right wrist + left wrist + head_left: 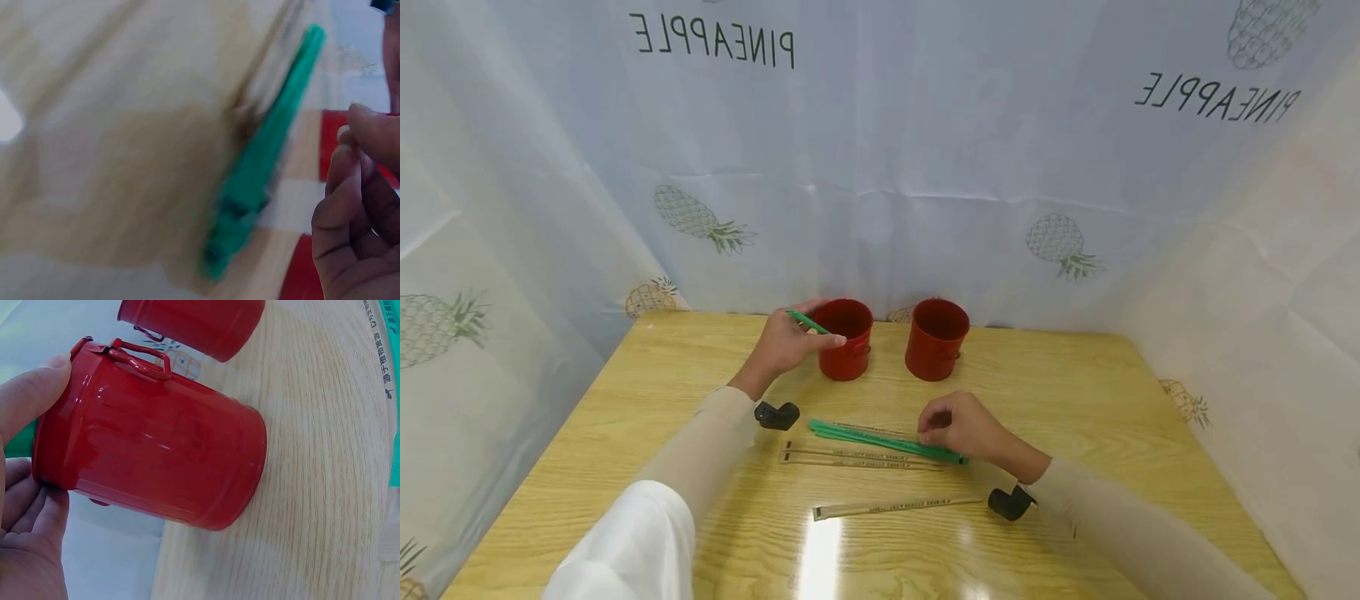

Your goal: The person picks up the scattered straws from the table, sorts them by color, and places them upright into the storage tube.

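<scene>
At the back of the table, my left hand (pixel 786 342) grips the rim of a small red bucket (pixel 846 360). The thumb lies along the near side, with the fingers on the opposite side of the rim. A slim green packet (pixel 805 322) sticks out at the rim, between thumb and fingers; its other end is hidden. In the left wrist view the bucket (pixel 156 437) shows a wire handle lug. My right hand (pixel 966 429) is over a pile of long green packets (pixel 872 439), its thumb and fingertips together and nothing visible between them. The green packets (pixel 262 156) look blurred in the right wrist view.
A second red bucket (pixel 936 342) stands to the right of the first. Nearer than the green pile lie brown printed packets (pixel 857 460), and one more brown packet (pixel 895 507) lies in front. A pineapple-printed cloth (pixel 880 167) hangs behind the table.
</scene>
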A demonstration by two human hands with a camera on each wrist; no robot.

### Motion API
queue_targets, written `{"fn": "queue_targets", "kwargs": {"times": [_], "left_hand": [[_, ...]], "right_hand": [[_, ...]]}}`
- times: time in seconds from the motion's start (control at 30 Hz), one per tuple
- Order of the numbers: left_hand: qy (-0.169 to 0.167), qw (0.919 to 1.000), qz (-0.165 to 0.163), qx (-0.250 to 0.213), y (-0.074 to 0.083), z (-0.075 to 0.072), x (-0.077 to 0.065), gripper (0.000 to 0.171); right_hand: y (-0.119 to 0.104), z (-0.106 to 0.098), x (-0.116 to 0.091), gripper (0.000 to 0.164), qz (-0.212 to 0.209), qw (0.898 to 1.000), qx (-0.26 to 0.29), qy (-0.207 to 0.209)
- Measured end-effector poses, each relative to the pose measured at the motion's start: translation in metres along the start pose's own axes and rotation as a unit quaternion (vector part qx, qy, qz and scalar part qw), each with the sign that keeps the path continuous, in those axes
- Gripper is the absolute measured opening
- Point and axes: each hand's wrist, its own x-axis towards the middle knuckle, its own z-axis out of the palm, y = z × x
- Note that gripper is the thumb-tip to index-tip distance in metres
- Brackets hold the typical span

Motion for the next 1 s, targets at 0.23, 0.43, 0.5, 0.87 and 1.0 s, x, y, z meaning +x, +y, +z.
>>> {"fn": "queue_targets", "kwargs": {"times": [0.23,0.43,0.5,0.87,1.0], "left_hand": [[-0.003,1.0,0.001,-0.004,0.0,0.001,0.0,0.074],[-0.004,1.0,0.0,0.005,0.001,0.001,0.0,0.074],[-0.002,1.0,0.001,0.007,0.001,0.001,0.0,0.074],[-0.001,1.0,0.001,0.001,0.005,0.002,0.0,0.071],[-0.001,1.0,0.003,0.003,0.005,0.001,-0.001,0.071]], "right_hand": [[0.016,-0.002,-0.021,0.006,0.007,0.998,-0.058,0.003],[0.02,0.002,-0.026,0.009,-0.021,0.994,-0.106,0.003],[0.021,0.004,-0.026,0.011,-0.03,0.992,-0.126,0.003],[0.007,0.01,-0.021,0.016,-0.056,0.962,-0.263,-0.047],[-0.001,0.01,-0.018,0.018,-0.065,0.95,-0.295,-0.079]]}}
